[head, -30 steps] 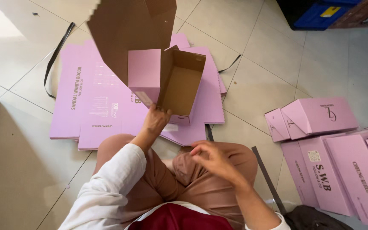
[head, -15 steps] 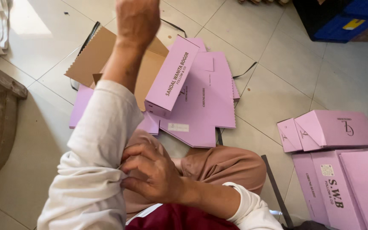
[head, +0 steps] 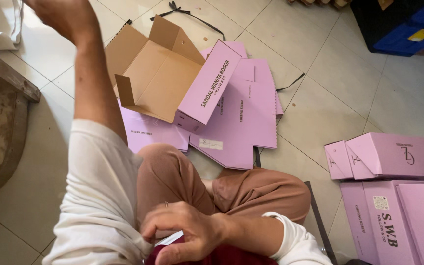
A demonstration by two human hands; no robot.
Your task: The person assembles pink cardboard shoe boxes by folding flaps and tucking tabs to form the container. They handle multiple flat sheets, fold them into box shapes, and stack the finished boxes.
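1. Left hand (head: 62, 17) is raised at top left, partly cut by the frame edge. Fingers look loosely curled with nothing visible in them, but I cannot tell for sure.
2. Right hand (head: 187, 230) sits low by the lap, fingers curled closed around a small white strip (head: 169, 239), possibly tape or a label.
3. Half-folded box (head: 172, 81) lies on the floor ahead of the knees, well apart from both hands. Brown cardboard inside, flaps open upward, one long pink side panel with dark lettering facing the camera.
4. It rests on a stack of flat pink box blanks (head: 244, 115), fanned out on the tiles. A small white rectangular label (head: 211, 144) sits on the nearest blank.
5. Black strap (head: 192, 17) lies on the tiles beyond the stack.
6. Right side: folded pink boxes (head: 388, 157) with lids shut, and more flat pink pieces with dark print just below them.
7. Top right: blue crate (head: 408, 29) with a yellow label.
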